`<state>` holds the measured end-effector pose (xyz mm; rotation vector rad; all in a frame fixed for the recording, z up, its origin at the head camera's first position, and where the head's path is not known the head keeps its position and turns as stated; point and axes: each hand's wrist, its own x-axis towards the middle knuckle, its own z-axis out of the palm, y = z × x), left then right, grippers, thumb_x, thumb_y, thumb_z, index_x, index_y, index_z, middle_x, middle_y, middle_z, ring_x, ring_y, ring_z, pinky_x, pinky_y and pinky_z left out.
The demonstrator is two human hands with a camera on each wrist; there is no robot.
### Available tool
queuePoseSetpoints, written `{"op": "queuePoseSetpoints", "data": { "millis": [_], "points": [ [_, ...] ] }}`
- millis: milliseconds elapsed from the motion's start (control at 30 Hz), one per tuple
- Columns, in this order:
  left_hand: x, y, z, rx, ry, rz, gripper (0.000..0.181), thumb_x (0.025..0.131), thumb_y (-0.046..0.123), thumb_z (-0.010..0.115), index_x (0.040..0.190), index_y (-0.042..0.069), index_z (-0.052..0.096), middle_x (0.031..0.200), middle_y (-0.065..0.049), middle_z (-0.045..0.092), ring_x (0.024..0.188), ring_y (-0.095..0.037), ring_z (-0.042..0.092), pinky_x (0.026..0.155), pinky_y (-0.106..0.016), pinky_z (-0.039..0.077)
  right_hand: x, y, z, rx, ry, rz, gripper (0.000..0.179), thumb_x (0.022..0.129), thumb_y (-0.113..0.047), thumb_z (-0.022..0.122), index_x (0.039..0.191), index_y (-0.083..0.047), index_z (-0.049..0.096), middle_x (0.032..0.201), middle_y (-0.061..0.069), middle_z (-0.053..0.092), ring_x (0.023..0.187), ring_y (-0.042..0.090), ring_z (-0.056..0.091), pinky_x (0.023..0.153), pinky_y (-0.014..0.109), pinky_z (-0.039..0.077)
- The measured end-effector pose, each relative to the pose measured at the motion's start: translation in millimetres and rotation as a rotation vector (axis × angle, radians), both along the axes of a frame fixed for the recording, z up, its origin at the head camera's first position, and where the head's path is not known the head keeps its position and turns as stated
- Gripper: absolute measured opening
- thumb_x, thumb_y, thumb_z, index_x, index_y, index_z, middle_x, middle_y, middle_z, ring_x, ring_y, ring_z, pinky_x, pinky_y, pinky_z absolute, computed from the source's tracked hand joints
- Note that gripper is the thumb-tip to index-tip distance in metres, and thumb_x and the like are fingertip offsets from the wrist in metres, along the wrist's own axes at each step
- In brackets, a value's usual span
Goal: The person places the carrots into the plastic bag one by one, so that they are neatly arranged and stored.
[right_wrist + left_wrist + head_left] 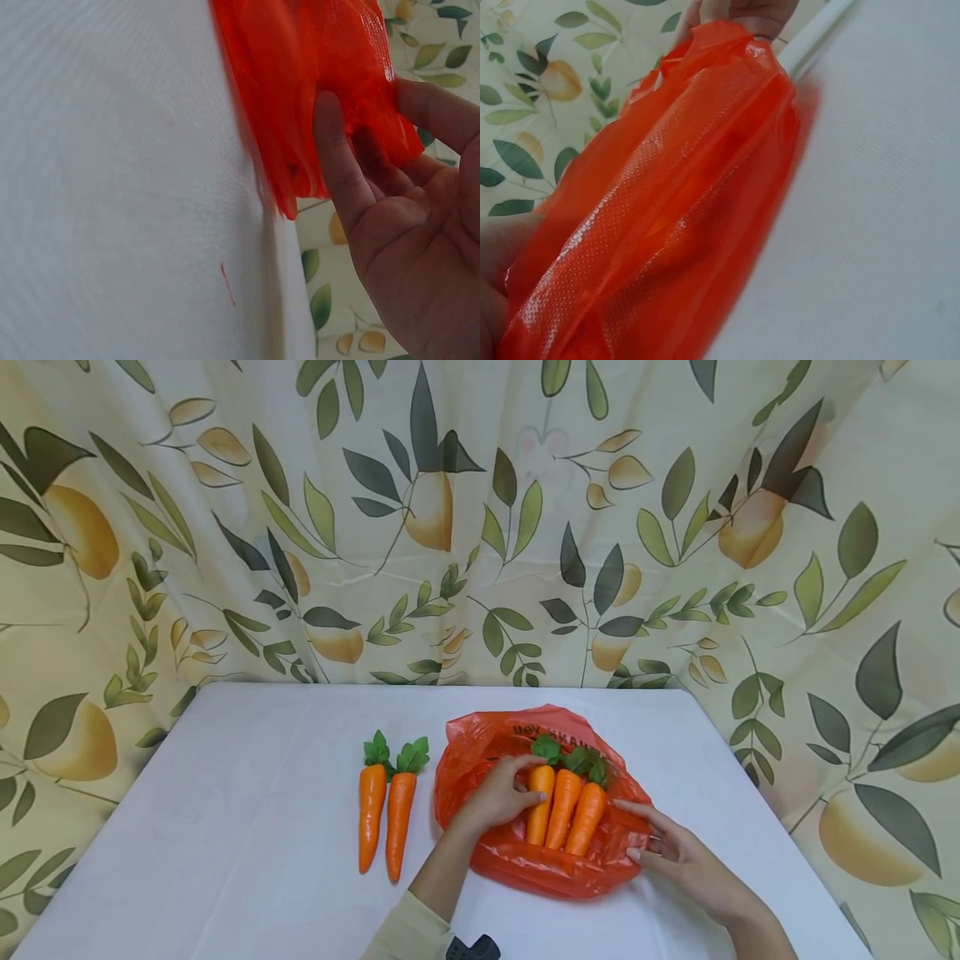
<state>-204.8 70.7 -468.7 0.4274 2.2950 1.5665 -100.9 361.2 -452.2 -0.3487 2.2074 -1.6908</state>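
Observation:
A crinkled red plastic bag point(551, 872) lies with its mouth spread, and three orange carrots with green leafy tops lie side by side in it. My left hand point(501, 793) reaches over the bag's left side and holds the leftmost carrot point(540, 806) between thumb and fingers. Beside that one lie the middle carrot point(564, 810) and the right carrot point(587, 818). At the bag's right edge, my right hand point(678, 856) pinches the plastic, its thumb point(341, 157) on the outer face. In the left wrist view the bag's side point(660, 217) hides the carrots.
Two more carrots, a left one point(371, 818) and a right one point(400, 827), lie left of the bag on the white table point(247, 827). A curtain point(480, 527) printed with leaves and fruit hangs behind the table and along its sides.

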Motion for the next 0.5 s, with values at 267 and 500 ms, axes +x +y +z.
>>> {"op": "queuePoseSetpoints", "data": {
  "millis": [267,500],
  "points": [
    [1.1,-3.8,7.5,0.011,-0.013,0.031,0.047,0.093,0.012,0.078,0.138,0.02,0.065,0.12,-0.009,0.049,0.083,-0.02,0.053,0.065,-0.027,0.052,1.6,-1,0.5,-0.02,0.021,0.014,0.06,0.103,-0.007,0.061,0.158,-0.004,0.036,0.16,0.034,0.023,0.124,0.005,0.057,0.096,0.028,0.052],
    [2.7,-6.6,16.7,0.028,0.027,0.036,0.046,0.093,0.01,0.078,0.137,0.018,0.066,0.122,-0.01,0.051,0.085,-0.02,0.053,0.066,-0.026,0.053,0.5,-1,0.2,-0.014,0.042,0.025,0.06,0.104,-0.006,0.061,0.158,-0.003,0.036,0.158,0.035,0.025,0.123,0.007,0.058,0.095,0.028,0.053]
  ]
}}
